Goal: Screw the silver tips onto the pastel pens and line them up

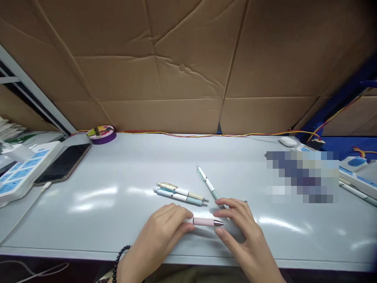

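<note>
My left hand (166,228) is closed around the back part of a pink pen (204,222), whose dark metal tip points right. Fingers apart, my right hand (240,226) curves around the space by that tip; I see no grip on the pen. Beyond the hands lie a white-and-beige pen (181,191) and a white-and-blue pen (179,197), side by side. A white-and-green pen (207,182) lies slanted, its lower end partly hidden behind my right fingers. Part of another dark-tipped thing shows behind that hand.
At the left are a power strip (32,165) and a phone (64,163) with its white cable. A purple tape roll (103,135) stands near the cardboard wall (165,78). Thin wires run along the table's back edge. A white mouse (288,142) and a blurred-out patch are at right.
</note>
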`<state>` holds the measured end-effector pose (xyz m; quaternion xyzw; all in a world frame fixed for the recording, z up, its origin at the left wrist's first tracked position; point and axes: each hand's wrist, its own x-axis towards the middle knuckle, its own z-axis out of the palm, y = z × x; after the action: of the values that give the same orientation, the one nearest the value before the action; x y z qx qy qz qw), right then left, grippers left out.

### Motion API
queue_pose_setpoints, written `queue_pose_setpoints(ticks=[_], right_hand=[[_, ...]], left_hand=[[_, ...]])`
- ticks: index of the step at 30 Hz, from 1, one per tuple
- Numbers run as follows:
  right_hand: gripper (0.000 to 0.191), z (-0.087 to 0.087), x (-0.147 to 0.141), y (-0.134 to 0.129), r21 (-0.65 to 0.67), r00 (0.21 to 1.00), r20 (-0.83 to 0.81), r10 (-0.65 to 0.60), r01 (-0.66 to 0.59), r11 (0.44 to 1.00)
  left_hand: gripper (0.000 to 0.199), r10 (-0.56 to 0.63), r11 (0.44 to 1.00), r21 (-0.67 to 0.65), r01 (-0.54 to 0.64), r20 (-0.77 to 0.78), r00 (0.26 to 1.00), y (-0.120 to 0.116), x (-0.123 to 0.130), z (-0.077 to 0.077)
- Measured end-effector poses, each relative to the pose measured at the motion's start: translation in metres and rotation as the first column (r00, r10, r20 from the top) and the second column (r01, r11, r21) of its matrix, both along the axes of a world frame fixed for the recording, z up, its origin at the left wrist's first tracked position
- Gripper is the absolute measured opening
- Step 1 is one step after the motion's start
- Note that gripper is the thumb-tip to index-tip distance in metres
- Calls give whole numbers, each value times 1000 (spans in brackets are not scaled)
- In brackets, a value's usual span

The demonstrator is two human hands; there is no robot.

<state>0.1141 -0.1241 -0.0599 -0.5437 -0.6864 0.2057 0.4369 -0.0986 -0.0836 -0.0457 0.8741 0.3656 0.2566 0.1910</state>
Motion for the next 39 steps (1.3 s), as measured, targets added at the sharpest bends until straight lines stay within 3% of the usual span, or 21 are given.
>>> queue_pose_setpoints(ticks=[2, 6, 22, 28, 33, 39], right_hand=[[17, 0, 0, 0, 28, 1000, 0, -20, 20, 999], [8, 0, 1, 0, 39, 1000, 7, -6, 6, 999], [11, 1, 0, 0, -3, 999, 43, -27, 28, 1000], [4, 3, 3, 2, 33, 997, 68, 48, -50, 998], [7, 3, 3, 2, 20, 997, -42, 61, -60, 998], [10, 5, 1, 2, -29, 968, -247, -31, 25, 999]], left_hand=[[20, 3, 1000, 1, -3, 3, 1000, 0, 0, -1], [18, 3, 1000, 6, -3, 0, 1000, 0, 0, -2], [19, -11, 999, 47, 12, -15, 1000, 0, 1, 0], [21, -27, 999, 39, 27, -14, 1000, -1, 1, 2], [13, -125, 991, -37, 127, 37, 991, -5, 1, 5], [39, -197, 966, -117, 229, 235, 952, -8, -4, 17]])
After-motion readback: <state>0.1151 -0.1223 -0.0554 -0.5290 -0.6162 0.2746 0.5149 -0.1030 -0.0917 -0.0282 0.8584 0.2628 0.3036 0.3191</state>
